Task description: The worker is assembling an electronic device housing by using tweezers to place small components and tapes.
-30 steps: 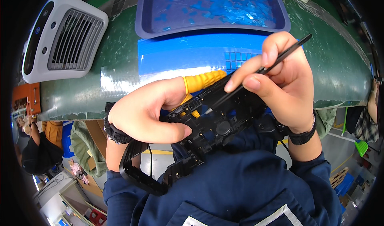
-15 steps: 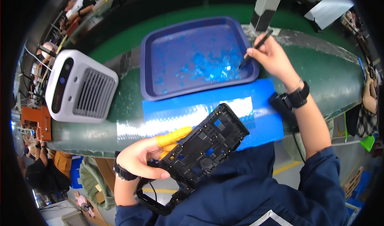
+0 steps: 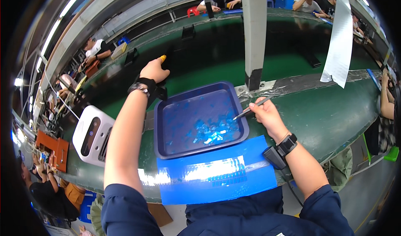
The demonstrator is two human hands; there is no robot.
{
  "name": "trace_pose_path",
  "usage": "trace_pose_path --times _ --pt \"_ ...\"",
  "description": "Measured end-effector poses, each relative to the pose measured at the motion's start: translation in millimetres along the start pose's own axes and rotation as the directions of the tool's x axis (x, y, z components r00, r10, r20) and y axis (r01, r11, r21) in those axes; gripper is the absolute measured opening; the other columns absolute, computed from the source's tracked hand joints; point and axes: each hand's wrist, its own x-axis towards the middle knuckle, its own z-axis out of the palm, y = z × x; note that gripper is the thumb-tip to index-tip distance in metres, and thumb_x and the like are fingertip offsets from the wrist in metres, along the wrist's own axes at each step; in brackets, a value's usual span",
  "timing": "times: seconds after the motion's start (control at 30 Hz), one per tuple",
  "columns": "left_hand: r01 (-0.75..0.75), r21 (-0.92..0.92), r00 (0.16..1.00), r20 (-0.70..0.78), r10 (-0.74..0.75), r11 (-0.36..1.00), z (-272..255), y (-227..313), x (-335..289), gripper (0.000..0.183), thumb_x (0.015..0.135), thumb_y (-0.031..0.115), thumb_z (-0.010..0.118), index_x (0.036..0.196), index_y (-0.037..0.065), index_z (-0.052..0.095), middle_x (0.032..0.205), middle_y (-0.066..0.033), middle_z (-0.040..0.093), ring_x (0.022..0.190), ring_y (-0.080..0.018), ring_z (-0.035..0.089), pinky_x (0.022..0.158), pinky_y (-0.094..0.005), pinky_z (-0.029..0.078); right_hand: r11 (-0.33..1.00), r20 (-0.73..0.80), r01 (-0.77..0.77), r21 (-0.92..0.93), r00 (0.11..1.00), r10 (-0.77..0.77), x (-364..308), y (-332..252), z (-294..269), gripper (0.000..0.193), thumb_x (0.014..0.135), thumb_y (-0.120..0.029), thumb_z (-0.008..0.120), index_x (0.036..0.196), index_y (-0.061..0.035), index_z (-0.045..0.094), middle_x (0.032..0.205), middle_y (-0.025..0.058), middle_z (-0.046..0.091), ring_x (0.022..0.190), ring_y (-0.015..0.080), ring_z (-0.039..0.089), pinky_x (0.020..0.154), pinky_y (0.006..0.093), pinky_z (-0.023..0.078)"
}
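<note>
My left hand reaches out over the dark green belt beyond the tray, thumb and forefinger apart. A yellow finger cover is on a fingertip. I see nothing in this hand, though its far side is hidden. My right hand is closed around slim dark tweezers, held like a pen, tips pointing down-left over the right side of a purple-blue tray. Many small shiny blue film pieces lie in the tray, thickest toward its lower right.
A blue sheet with a glossy strip lies before the tray. At left stands a white fan unit. A grey post rises behind the tray, and a white strip hangs to the right. Black parts sit on the belt; people work beyond.
The black device housing has left my left hand and lap area. That hand has swung forward over the belt. My right hand keeps the tweezers at the tray. The view has tilted up.
</note>
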Motion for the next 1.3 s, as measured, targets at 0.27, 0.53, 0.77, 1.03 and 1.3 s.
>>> trace_pose_path --times 0.27,0.53,0.77,1.03,1.3 --pt "0.09 -0.768 0.914 0.317 0.254 0.634 31.5 42.4 -25.9 0.034 0.076 0.014 0.053 0.106 -0.002 0.049 0.089 -0.0058 0.056 0.078 -0.0113 0.053 0.073 -0.0236 0.043 0.998 -0.007 -0.053 0.021 0.999 0.053 -0.9 -3.0 -5.1 0.021 0.078 -0.018 0.058 0.084 -0.0075 0.041 0.049 -0.0085 0.034 0.043 0.0009 0.029 0.04 0.0168 0.022" --pt "-0.477 -0.197 0.795 0.318 0.516 0.857 -23.9 22.7 -189.0 0.051 0.068 0.025 0.061 0.114 0.008 0.045 0.115 -0.0204 0.043 0.103 -0.0342 0.045 0.086 -0.0369 0.037 1.0 0.005 -0.016 -0.003 1.0 0.016 1.0 -1.0 -1.6 0.02 0.078 -0.015 0.057 0.085 -0.0058 0.041 0.055 -0.0037 0.047 0.047 0.0028 0.04 0.044 0.0167 0.032" --pt "-0.14 -0.106 0.894 0.413 0.172 0.984 -3.5 -8.3 -230.0 0.052 0.066 0.026 0.063 0.114 0.013 0.047 0.123 -0.026 0.032 0.107 -0.0353 0.041 0.087 -0.0363 0.036 0.998 0.088 -0.06 0.022 0.994 0.058 0.9 -4.8 3.8 0.019 0.078 -0.013 0.057 0.086 -0.0066 0.04 0.062 0.0009 0.054 0.051 0.0039 0.044 0.052 0.0183 0.037" --pt "-0.146 -0.262 0.934 0.282 0.22 0.954 1.6 -11.6 -239.1 0.033 0.072 0.025 0.057 0.103 0.013 0.055 0.116 -0.0282 0.038 0.09 -0.0331 0.052 0.079 -0.0341 0.041 0.993 0.114 -0.106 -0.042 0.987 0.11 -4.8 -10.3 -0.6 0.014 0.08 -0.013 0.054 0.086 -0.009 0.041 0.061 -0.0012 0.049 0.051 0.0032 0.041 0.056 0.0196 0.04" --pt "-0.06 -0.778 0.968 0.107 0.226 0.626 -4.9 -4.8 -262.4 0.035 0.07 0.006 0.056 0.104 0.002 0.051 0.116 -0.018 0.045 0.108 -0.0283 0.043 0.091 -0.0357 0.032 0.973 -0.229 0.038 0.226 0.973 0.015 11.6 7.1 -21.6 0.016 0.079 -0.017 0.056 0.086 -0.0083 0.046 0.07 0.0004 0.051 0.05 0.0043 0.04 0.048 0.0182 0.034"
